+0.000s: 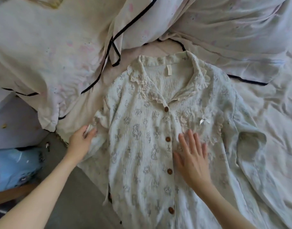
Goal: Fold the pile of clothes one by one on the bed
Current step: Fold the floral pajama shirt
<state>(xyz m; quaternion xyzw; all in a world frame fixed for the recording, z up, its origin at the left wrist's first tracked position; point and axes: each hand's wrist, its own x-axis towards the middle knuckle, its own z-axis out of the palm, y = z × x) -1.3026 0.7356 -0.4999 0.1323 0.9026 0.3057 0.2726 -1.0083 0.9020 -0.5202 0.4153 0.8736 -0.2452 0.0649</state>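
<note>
A pale green pyjama shirt [142,138] with a lace collar, brown buttons and a small printed pattern lies front up on the bed, collar at the far end. My left hand [81,142] pinches the cuff of its short left sleeve at the shirt's left edge. My right hand [191,157] rests flat with straight fingers on the shirt's front, just right of the button row and below the lace pocket with a white bow. The right sleeve [251,146] lies spread out to the right.
A white quilt with dark piping [51,55] is bunched along the far and left side of the bed. The crumpled white sheet [274,113] spreads to the right. Left of the bed, the floor holds a blue bag [14,166].
</note>
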